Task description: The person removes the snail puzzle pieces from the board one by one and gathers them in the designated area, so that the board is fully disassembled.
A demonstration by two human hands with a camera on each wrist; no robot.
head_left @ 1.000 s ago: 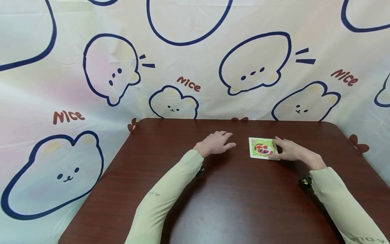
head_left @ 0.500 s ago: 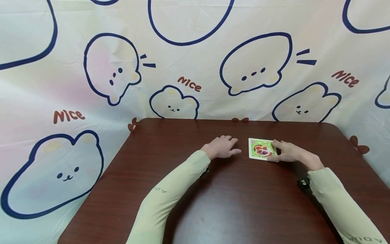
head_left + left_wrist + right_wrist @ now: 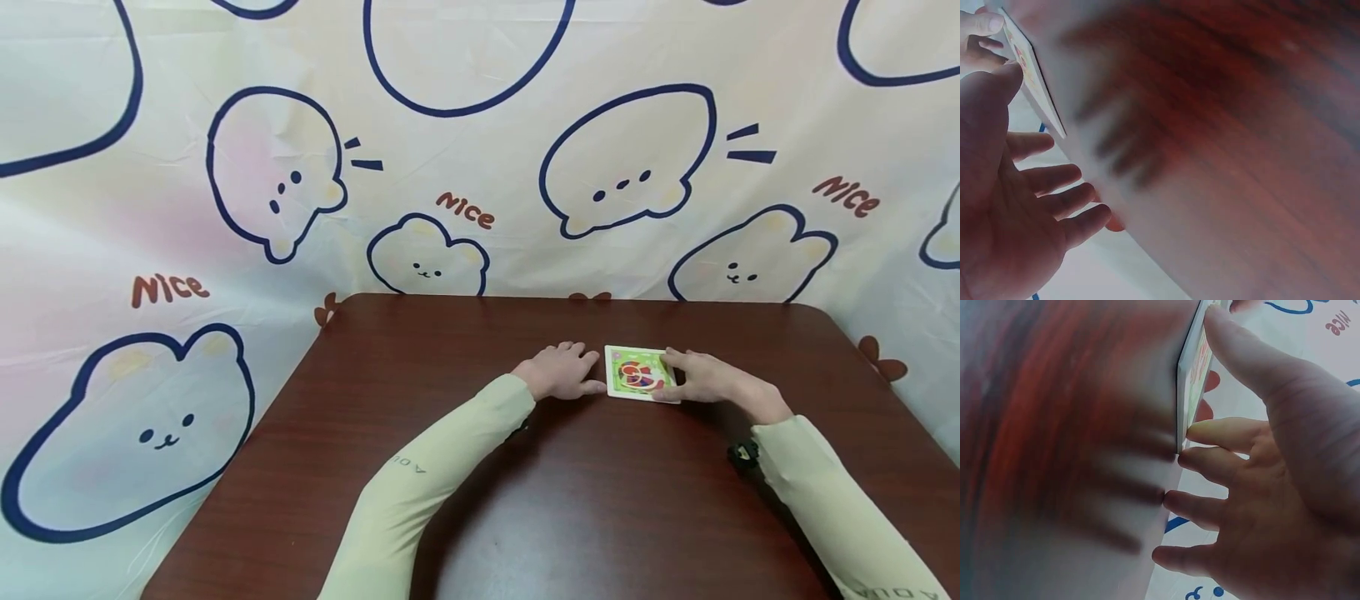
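A flat square board (image 3: pixel 637 375) with a white border and a green, red and purple print lies on the brown table. My right hand (image 3: pixel 708 377) is at its right side; in the right wrist view the thumb (image 3: pixel 1241 344) and index fingertip (image 3: pixel 1200 432) touch the printed face near its edges. The other right fingers extend past the board. My left hand (image 3: pixel 558 371) reaches in from the left, palm down, fingers spread. Its thumb tip comes up to the board's left edge; whether it touches cannot be told. The left wrist view shows the board (image 3: pixel 1034 78) beyond that thumb.
The dark wooden table (image 3: pixel 570 500) extends around both arms. A printed cloth backdrop (image 3: pixel 510 150) with bear outlines and "Nice" lettering hangs behind the table and along its sides. Dark devices are strapped to both wrists.
My left hand has moved right and slightly nearer, closing the gap to the board. The board and my right hand have shifted a little to the left and nearer.
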